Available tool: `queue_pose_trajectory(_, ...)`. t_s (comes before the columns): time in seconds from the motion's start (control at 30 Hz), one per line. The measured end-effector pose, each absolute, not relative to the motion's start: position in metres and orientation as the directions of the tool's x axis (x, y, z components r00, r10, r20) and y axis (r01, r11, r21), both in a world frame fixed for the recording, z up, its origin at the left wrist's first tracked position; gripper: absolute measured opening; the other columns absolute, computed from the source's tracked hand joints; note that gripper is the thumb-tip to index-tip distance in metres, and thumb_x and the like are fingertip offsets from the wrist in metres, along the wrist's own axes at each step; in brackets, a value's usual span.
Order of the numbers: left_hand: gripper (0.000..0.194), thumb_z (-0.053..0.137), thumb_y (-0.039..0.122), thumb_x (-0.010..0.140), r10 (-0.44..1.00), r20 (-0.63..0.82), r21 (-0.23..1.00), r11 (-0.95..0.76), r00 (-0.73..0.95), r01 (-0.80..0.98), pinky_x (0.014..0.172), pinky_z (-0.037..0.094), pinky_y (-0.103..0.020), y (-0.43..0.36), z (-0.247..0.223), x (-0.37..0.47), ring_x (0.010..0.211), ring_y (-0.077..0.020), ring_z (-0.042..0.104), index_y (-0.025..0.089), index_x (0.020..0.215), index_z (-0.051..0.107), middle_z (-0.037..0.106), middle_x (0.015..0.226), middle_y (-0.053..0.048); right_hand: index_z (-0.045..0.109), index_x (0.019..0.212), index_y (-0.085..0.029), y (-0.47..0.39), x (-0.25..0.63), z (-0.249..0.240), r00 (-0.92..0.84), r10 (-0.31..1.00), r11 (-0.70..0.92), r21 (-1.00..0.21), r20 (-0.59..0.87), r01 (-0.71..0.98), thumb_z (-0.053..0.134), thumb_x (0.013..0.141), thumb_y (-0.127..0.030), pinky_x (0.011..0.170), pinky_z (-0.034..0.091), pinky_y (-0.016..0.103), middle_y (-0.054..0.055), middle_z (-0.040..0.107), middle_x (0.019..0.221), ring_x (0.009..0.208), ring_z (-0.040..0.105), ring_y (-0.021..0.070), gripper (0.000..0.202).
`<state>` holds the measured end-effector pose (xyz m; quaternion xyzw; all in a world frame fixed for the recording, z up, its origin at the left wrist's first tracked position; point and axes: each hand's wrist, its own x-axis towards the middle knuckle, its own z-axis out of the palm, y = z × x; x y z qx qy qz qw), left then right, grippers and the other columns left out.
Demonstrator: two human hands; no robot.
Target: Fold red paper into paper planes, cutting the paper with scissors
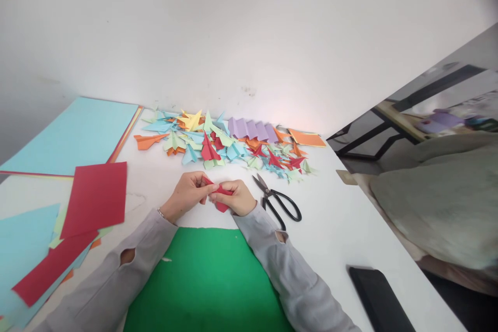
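Observation:
A small folded piece of red paper (222,190) is pinched between both hands, above the white table just beyond a green mat (206,280). My left hand (190,193) grips its left end with thumb and fingers. On the right end, my right hand (238,198) is closed, touching or almost touching the left thumb. A red flap hangs below the fingers. Beyond the hands lies a pile of folded paper planes (210,149) in red, orange, green, blue and yellow. Black-handled scissors (268,193) lie partly open just right of my right hand.
Red sheets (95,197) and strips overlap light blue paper (27,238) at the left. A large light blue sheet (78,132) lies behind. Purple pleated paper (252,129) and orange sheets (308,138) rest near the wall. A black phone (379,298) lies front right; a person's clothed body (443,197) is beyond.

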<state>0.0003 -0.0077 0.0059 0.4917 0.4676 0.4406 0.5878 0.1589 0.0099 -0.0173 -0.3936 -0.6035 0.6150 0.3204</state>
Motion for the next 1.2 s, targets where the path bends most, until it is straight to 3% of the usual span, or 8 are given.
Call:
queue_pose_trajectory(0.3,0.031,0.077,0.036,0.057,0.964,-0.143,0.989,0.148,0.225,-0.004,0.033,0.024,-0.017,-0.0088,0.0061,-0.0001,0.032,-0.0028,0.038,0.013,0.052,0.057,0.061,0.047,0.0,0.068,0.058,-0.012,0.0103,0.1596,-0.0161,-0.497,0.863,-0.049,-0.994,-0.093,0.102,0.075,0.059,-0.032,0.044,0.037,0.023,0.0,0.058,0.047,0.044,0.047,0.009,0.021)
queue_pose_trajectory(0.57,0.032,0.077,0.038,0.055,0.966,-0.152,0.986,0.163,0.21,-0.039,0.032,0.023,-0.017,-0.0085,0.009,0.0011,0.03,-0.0036,0.037,0.014,0.049,0.056,0.055,0.04,0.003,0.068,0.058,-0.012,0.0109,0.1605,-0.0187,-0.499,0.864,-0.035,-0.997,-0.068,0.074,0.076,0.06,-0.034,0.042,0.034,0.023,0.001,0.058,0.047,0.042,0.047,0.0087,0.024)
queue_pose_trajectory(0.77,0.036,0.07,0.041,0.065,0.966,-0.158,0.986,0.167,0.206,-0.029,0.036,0.028,-0.018,-0.0078,0.0063,-0.0008,0.03,-0.0044,0.037,0.015,0.047,0.054,0.047,0.033,0.004,0.067,0.057,-0.012,0.0107,0.1598,-0.0169,-0.515,0.857,-0.004,-0.999,-0.028,0.047,0.075,0.063,-0.036,0.043,0.036,0.024,0.001,0.058,0.048,0.043,0.047,0.0091,0.027)
queue_pose_trajectory(1.07,0.035,0.071,0.041,0.064,0.983,-0.123,0.989,0.133,0.135,-0.064,0.039,0.028,-0.019,-0.0088,0.0118,-0.0002,0.032,-0.0042,0.035,0.015,0.049,0.052,0.045,0.033,0.005,0.059,0.05,-0.013,0.0098,0.1584,-0.0135,-0.488,0.873,0.012,-0.997,-0.025,0.073,0.076,0.06,-0.043,0.041,0.027,0.022,-0.004,0.045,0.043,0.042,0.035,0.0059,0.036)
queue_pose_trajectory(1.2,0.035,0.071,0.039,0.066,0.989,-0.094,0.994,0.101,0.117,-0.051,0.04,0.029,-0.019,-0.0082,0.0097,-0.0004,0.033,-0.0042,0.036,0.015,0.048,0.052,0.045,0.034,0.005,0.059,0.051,-0.013,0.0099,0.1585,-0.0112,-0.49,0.871,-0.018,-0.999,-0.035,0.04,0.075,0.061,-0.044,0.042,0.028,0.023,-0.004,0.046,0.043,0.042,0.035,0.0062,0.037)
